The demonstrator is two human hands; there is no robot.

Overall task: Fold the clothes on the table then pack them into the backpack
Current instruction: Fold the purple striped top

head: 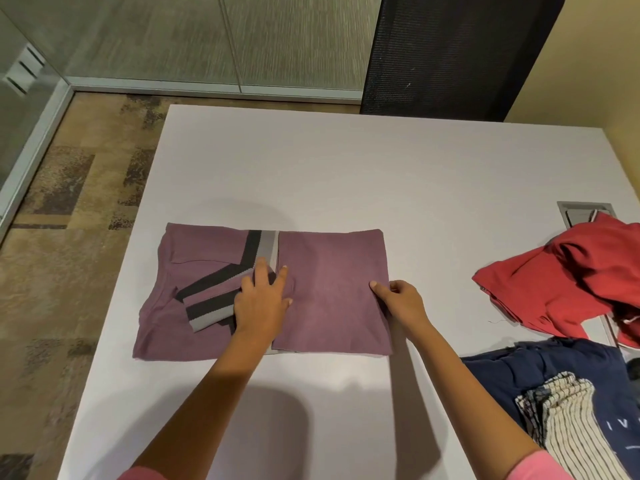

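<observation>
Pink sleeves at bottom edge of frame, both forearms reaching up toward centre. Left hand flat, fingers spread and straight, pressing mauve garment at its middle seam line, holding nothing. Right hand at garment's right edge, fingers curled, apparently pinching the edge; pinch itself partly hidden, so stated as likely only. Garment lying flat on white table, centre-left of frame, already folded to a wide rectangle, with black-and-grey striped bands showing on its left half. Step in hand, judged: folding right half over left. To do well: keep left palm as the anchor along the centre line, lift right edge evenly at both corners, carry across low, align edges, then smooth outward to clear trapped air. Risk: striped bands bunching under the fold. Red garment crumpled at right edge; navy garment and striped cloth at lower right, awaiting folding. Backpack not in view.
</observation>
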